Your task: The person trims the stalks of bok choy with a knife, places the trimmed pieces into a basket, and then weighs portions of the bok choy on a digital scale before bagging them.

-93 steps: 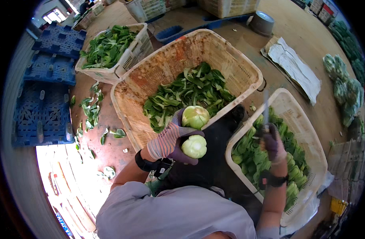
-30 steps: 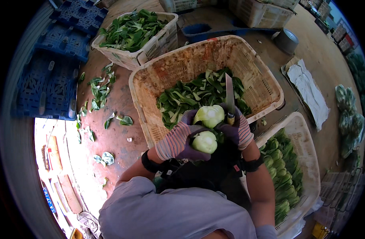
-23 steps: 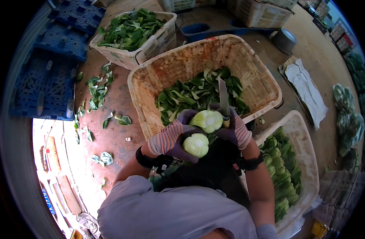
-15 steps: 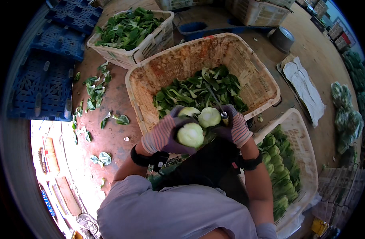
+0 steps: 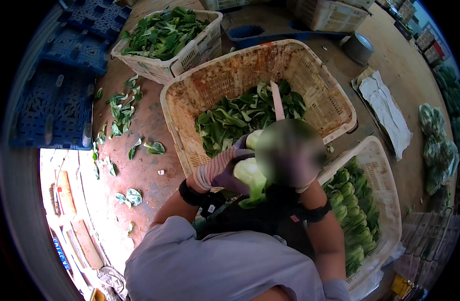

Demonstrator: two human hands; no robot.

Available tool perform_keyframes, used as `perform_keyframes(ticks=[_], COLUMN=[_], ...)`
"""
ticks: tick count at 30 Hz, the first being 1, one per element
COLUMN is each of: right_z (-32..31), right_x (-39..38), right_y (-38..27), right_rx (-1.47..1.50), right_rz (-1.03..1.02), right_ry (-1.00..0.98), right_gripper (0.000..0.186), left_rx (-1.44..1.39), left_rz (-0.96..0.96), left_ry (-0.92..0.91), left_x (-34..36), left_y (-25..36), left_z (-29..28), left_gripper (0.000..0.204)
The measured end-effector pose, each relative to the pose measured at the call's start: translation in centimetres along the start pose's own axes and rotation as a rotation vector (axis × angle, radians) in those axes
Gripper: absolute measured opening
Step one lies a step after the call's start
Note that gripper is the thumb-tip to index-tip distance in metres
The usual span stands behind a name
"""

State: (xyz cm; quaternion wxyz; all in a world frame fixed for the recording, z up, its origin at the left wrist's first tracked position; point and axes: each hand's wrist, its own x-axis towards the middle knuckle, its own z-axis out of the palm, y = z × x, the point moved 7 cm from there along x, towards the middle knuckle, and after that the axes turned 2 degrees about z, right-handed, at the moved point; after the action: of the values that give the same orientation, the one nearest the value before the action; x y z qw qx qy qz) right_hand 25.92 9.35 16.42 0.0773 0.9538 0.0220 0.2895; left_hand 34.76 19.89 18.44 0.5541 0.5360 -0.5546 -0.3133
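My left hand [image 5: 224, 169], in a striped glove with a dark palm, is closed on pale green bok choy. One bok choy head [image 5: 250, 171] points its pale base up, with a green leaf bending down below it. Part of another bok choy [image 5: 253, 139] shows above it. My right hand [image 5: 294, 168] is close beside, mostly covered by a blurred patch. From that patch the blade of a knife [image 5: 277, 102] sticks up and away, over the leaves; its handle is hidden. Under both hands, loose green leaves [image 5: 235, 120] lie in a large stained crate [image 5: 225, 67].
A crate of trimmed bok choy [image 5: 383, 185] stands at my right. Far left is a white crate [image 5: 190, 57] full of leaves. Blue pallets [image 5: 52, 110] line the left side, and scattered leaves [image 5: 120, 118] lie on the floor. A metal pot [image 5: 358, 48] stands far right.
The knife blade has swung up to show its broad side. My left hand has shifted slightly right, and a leaf now hangs from the bok choy. A blur covers my right hand.
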Motion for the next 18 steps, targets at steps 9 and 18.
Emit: perform_keyframes(ticks=[9,18], right_z=[-3.6,-0.2], right_x=[3.9,3.8], right_y=[5.4,5.0], right_rx=[1.254,1.450], right_rz=[0.112,0.731], right_ry=[-0.135,-0.352], right_gripper=[0.023,0.030], left_rx=[-0.493,-0.614], left_rz=[-0.262,-0.280], left_ry=[0.006,0.307], left_x=[-2.7,-4.2], left_y=[-3.2,-5.3], left_z=[0.1,-1.2], left_gripper=[0.047,0.100])
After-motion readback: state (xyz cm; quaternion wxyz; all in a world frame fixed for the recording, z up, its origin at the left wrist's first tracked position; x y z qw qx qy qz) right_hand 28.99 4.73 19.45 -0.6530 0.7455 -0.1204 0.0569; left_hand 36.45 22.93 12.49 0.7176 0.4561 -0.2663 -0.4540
